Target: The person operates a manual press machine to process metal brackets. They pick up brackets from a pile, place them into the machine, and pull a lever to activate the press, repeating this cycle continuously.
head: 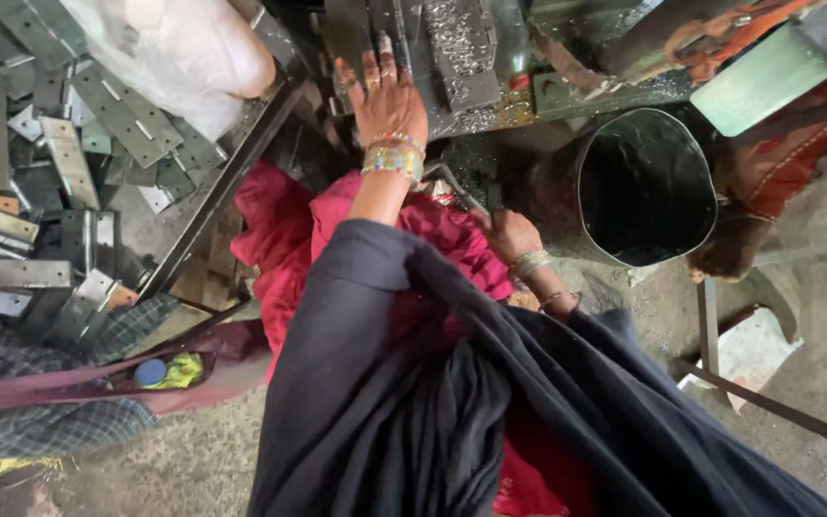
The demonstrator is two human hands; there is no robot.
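Observation:
My left hand point(387, 96), with rings and beaded bangles at the wrist, reaches forward and lies flat, fingers apart, on the machine bed point(476, 91), which is strewn with metal shavings. It touches grey metal parts there and holds nothing. My right hand point(511, 236), also bangled, is closed around the end of a thin grey metal lever point(454, 184) that runs up to the left toward the machine. A dark shawl and a red garment cover my arms and lap.
A black bucket point(645, 187) stands just right of my right hand. A heap of flat grey metal brackets point(69, 163) fills the left side, with a white plastic sack point(184, 48) above it. Thin metal bars point(777, 407) cross the gritty floor at the right.

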